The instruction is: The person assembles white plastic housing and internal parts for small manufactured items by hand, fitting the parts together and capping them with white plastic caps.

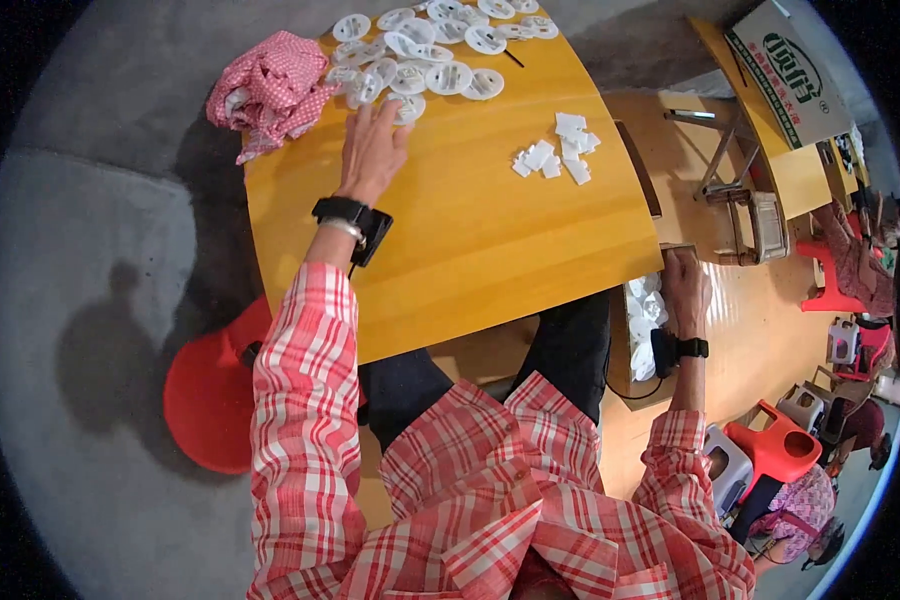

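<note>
Currently the left hand [372, 150] lies flat on the yellow wooden tabletop [470, 240], palm down, fingers [382, 112] extended and slightly spread, holding nothing. The fingertips touch the near edge of a cluster of white round plastic discs [440, 45], which spreads along the far edge of the tabletop. The cluster lies directly ahead of the fingers and extends to the right of them; its long axis runs left to right along that far edge. The left hand is the nearer hand by a wide margin.

A crumpled pink-and-white patterned cloth [268, 88] sits just left of the left hand, at the tabletop's far left corner. A small heap of white rectangular pieces [558, 150] lies to the right of the hand, apart from the discs.

The right hand [686, 290] is off the right edge of the tabletop, resting on a small brown block [678, 252] above a box of white pieces [642, 320] at the person's side. Whether its fingers grip the block or merely rest on it cannot be told. Both wrists carry black bands.

Packages and signs: one white cardboard carton [782, 70] with green printed lettering and a green oval mark lies on a second yellow surface at the upper right, tilted, long side running toward the lower right. Red plastic stools [210, 395] stand on the floor.
</note>
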`<state>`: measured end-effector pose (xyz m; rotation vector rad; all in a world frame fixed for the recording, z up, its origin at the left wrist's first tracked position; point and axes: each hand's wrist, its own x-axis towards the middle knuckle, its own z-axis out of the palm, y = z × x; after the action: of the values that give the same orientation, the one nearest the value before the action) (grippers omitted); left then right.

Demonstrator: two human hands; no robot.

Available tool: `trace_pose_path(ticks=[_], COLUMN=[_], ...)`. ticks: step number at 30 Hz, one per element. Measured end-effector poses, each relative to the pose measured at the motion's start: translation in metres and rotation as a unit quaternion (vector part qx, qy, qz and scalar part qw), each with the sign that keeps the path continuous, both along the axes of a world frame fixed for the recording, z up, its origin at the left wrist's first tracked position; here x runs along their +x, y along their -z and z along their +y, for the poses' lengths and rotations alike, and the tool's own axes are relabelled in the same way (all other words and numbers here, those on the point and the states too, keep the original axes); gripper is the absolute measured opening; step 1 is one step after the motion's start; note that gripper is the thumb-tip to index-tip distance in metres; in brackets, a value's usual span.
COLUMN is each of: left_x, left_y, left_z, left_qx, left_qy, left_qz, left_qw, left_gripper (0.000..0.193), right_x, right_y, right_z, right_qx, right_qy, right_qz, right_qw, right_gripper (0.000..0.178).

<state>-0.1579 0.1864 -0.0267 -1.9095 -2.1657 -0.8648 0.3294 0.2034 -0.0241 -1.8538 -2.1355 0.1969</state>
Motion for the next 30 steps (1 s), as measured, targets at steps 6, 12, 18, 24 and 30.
trace_pose_path(ticks=[6, 12, 18, 24, 30], left_x=[-0.004, 0.002, 0.026, 0.054, 0.074], left_y=[0.011, 0.005, -0.008, -0.012, -0.019], left_z=[0.029, 0.010, -0.044, -0.082, -0.113], left_qx=[-0.033, -0.096, -0.141, -0.137, -0.130], left_qy=[0.004, 0.019, 0.012, 0.018, 0.007], left_qz=[0.043, 0.005, -0.083, -0.126, -0.246], left_qw=[0.999, 0.995, 0.986, 0.982, 0.960], left_gripper=[0.041, 0.038, 0.041, 0.039, 0.038], right_x=[-0.115, -0.204, -0.280, -0.289, -0.262], right_y=[-0.055, -0.028, -0.005, 0.001, 0.009], right_z=[0.029, 0.084, 0.105, 0.116, 0.092], right_qx=[0.078, 0.054, 0.097, 0.051, 0.188], right_qy=[-0.153, -0.296, -0.317, -0.299, -0.348], right_qz=[0.097, 0.142, 0.044, -0.047, 0.036], right_qw=[0.980, 0.943, 0.942, 0.952, 0.918], right_gripper=[0.012, 0.024, 0.036, 0.038, 0.026])
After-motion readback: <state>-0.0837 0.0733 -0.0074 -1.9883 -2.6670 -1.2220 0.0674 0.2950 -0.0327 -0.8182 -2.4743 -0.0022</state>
